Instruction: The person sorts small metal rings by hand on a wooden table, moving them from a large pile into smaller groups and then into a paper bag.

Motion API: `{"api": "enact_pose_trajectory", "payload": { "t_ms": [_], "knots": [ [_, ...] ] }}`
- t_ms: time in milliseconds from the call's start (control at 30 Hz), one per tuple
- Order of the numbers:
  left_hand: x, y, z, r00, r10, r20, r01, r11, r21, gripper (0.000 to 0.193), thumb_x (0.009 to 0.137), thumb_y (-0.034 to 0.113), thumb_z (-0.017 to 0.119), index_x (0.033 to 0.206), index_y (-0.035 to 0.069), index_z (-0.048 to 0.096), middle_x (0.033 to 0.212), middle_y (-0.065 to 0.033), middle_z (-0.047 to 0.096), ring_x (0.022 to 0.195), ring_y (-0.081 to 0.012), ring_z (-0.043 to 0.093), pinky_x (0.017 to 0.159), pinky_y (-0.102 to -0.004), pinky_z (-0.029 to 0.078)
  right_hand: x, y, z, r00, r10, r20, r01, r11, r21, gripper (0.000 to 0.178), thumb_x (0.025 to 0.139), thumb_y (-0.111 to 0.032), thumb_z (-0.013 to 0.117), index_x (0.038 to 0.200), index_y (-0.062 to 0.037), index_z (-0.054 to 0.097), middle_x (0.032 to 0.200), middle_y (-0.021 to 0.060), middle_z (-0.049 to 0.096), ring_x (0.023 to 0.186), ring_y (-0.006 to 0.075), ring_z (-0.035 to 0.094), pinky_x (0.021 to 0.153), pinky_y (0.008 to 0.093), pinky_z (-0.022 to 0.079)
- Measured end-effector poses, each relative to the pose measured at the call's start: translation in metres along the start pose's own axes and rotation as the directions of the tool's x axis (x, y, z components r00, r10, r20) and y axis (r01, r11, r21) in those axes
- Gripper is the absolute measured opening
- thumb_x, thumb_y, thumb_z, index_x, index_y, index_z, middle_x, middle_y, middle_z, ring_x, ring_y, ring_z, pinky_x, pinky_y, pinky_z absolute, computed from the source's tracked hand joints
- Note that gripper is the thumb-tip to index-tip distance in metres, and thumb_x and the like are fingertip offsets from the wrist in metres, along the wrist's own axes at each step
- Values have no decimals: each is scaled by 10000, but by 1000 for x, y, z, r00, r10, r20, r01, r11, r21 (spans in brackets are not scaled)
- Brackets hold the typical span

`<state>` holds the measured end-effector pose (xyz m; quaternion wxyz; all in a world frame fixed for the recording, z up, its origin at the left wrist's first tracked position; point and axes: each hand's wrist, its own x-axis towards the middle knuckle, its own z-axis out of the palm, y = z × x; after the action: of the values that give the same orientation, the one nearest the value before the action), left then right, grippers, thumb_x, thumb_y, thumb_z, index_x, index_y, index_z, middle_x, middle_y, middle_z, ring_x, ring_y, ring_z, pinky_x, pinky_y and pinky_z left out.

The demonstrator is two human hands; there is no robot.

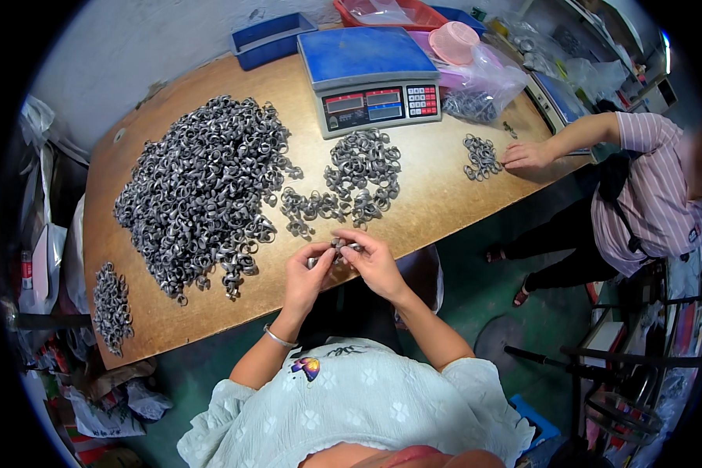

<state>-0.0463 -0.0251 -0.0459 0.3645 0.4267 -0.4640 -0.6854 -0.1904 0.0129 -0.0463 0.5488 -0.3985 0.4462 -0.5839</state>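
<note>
Head view: both hands, left hand (306, 274) and right hand (373, 261), close together on metal rings (337, 249) above the table (437, 195) edge; big ring heap (203, 187) left; scale (369, 78) behind; a co-worker's hand (526, 156) touches a small pile (482, 154).

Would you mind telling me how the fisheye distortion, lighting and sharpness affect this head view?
In the head view the table edge bows and the corners go black; light is even and soft, with faint shadow under the large ring pile; the scale looks sharp, while the left hand and right hand are slightly soft around the small rings they hold.
</note>
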Motion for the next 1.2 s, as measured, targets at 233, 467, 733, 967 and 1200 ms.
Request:
{"api": "enact_pose_trajectory", "payload": {
  "t_ms": [233,467,733,967,1200],
  "knots": [
    [1,6,-3,999,-11,52,15,996,-84,157,904,131,590,951,-13,629,666,2,568,497,-27,450,412,-163,303,4,5,-13,989,-68,129,94,974,-206,219,874,-19,577,1089,13,547,994,39,499,920,101,514,762,213,442],
    [-4,12,0,982,-100,162,132,970,-203,206,905,112,581,1058,-25,596,741,-21,587,544,-57,497,449,-171,374,2,9,-14,995,-98,4,98,995,-31,146,839,-18,639,964,-14,565,852,-11,550,771,60,548,676,192,450],
    [-5,12,-2,968,-113,225,182,931,-317,194,905,118,584,1024,-35,593,802,-45,598,638,-72,552,468,-173,408,-4,-11,-17,997,37,62,-34,998,-51,113,853,4,611,962,32,602,938,23,582,843,64,544,708,190,439],
    [-3,14,-6,923,-172,346,291,898,-331,224,886,119,613,1048,-25,559,818,-41,595,658,-80,569,490,-165,420,-5,-17,-8,954,-299,-1,250,800,-546,43,841,25,592,878,45,587,820,67,573,689,102,543,592,218,429],
    [-6,18,-4,948,-148,283,229,933,-279,195,879,111,619,1011,-13,545,799,-43,582,605,-64,512,458,-162,358,-14,-22,-1,937,-342,64,289,663,-691,77,804,55,564,872,31,540,783,160,518,682,323,529,589,370,424]
  ]
}}
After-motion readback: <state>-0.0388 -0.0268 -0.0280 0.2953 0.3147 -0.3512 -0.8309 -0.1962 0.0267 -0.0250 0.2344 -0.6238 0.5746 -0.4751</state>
